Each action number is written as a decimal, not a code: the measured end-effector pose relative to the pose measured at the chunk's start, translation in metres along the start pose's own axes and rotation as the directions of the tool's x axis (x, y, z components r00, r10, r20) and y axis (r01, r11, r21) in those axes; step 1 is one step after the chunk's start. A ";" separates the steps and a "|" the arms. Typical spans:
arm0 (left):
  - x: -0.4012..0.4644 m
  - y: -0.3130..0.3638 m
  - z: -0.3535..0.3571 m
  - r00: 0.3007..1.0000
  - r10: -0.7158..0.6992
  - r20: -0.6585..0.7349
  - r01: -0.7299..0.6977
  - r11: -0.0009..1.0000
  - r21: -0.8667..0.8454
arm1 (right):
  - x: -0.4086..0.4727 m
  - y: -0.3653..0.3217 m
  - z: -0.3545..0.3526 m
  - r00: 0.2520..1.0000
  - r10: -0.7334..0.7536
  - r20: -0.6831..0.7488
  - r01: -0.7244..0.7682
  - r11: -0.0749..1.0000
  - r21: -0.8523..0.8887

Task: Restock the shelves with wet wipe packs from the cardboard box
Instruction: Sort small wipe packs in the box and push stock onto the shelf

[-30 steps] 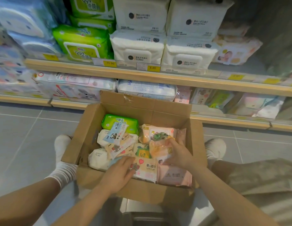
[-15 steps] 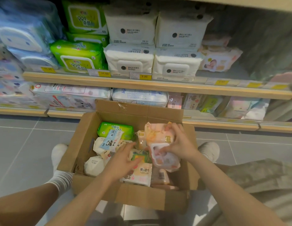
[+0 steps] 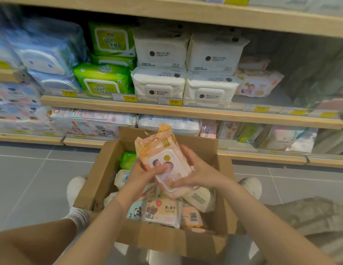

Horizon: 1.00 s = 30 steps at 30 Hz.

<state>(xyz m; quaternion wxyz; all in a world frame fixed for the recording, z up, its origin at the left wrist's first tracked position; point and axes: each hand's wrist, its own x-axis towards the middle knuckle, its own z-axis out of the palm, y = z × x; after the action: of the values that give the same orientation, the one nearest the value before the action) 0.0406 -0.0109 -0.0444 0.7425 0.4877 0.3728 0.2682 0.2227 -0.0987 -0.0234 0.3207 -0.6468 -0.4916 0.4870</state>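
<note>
An open cardboard box sits on the floor between my feet, with several wet wipe packs inside. Above it I hold an orange-and-white wet wipe pack with a white lid, tilted with its top end up. My left hand grips its lower left side, thumb across the lid. My right hand cups its right side and bottom. In the box lie a green pack, a pack with a bear print and an orange pack.
Wooden shelves face me. The middle shelf carries green packs, white packs and a pink baby-print pack, with open room to that pack's right. The lower shelf holds mixed packs. Grey floor tiles lie around.
Both hands left the box contents and lifted the orange-and-white pack up above the box. My left hand joined the right on it. The view tilted up toward the shelves.
</note>
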 end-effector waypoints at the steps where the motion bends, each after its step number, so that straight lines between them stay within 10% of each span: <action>1: 0.000 0.002 -0.002 1.000 0.000 -0.004 0.000 0.999 -0.037 | 0.000 0.004 0.004 0.999 0.037 0.013 -0.037 0.999 0.005; 6: -0.002 0.009 -0.003 1.000 -0.013 0.006 0.013 0.999 -0.051 | 0.002 0.007 0.017 0.991 0.066 -0.114 -0.052 0.991 0.121; 10: -0.001 0.016 -0.016 0.979 0.145 -0.143 -0.091 0.940 0.328 | 0.007 0.009 0.016 0.982 0.064 -0.180 -0.062 0.998 0.012; 13: -0.004 0.034 -0.023 0.908 0.415 0.061 -0.261 0.444 0.857 | 0.012 0.005 0.012 0.977 0.003 -0.212 -0.066 0.953 -0.295; 15: -0.001 0.038 -0.028 0.859 0.377 0.347 -0.369 -0.014 0.929 | 0.016 0.001 0.014 0.987 -0.061 -0.148 -0.020 0.871 -0.490; 17: 0.005 0.035 -0.039 0.858 0.251 0.449 -0.406 -0.204 0.891 | 0.020 -0.002 0.021 0.994 -0.061 -0.088 -0.001 0.816 -0.577; 23: 0.008 0.019 -0.055 0.923 -0.002 0.385 -0.359 -0.365 0.859 | 0.038 0.009 0.049 0.996 -0.089 0.025 0.083 0.741 -0.666; 30: 0.007 -0.021 -0.093 0.976 0.027 0.216 -0.205 -0.223 0.953 | 0.053 0.035 0.049 0.999 -0.034 0.014 0.036 0.875 -0.483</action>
<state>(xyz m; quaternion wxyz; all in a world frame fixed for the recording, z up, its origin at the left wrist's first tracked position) -0.0299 0.0353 -0.0889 0.0785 0.9293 0.3515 -0.0813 0.1901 -0.0625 -0.0868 0.1567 -0.6961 -0.6101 0.3445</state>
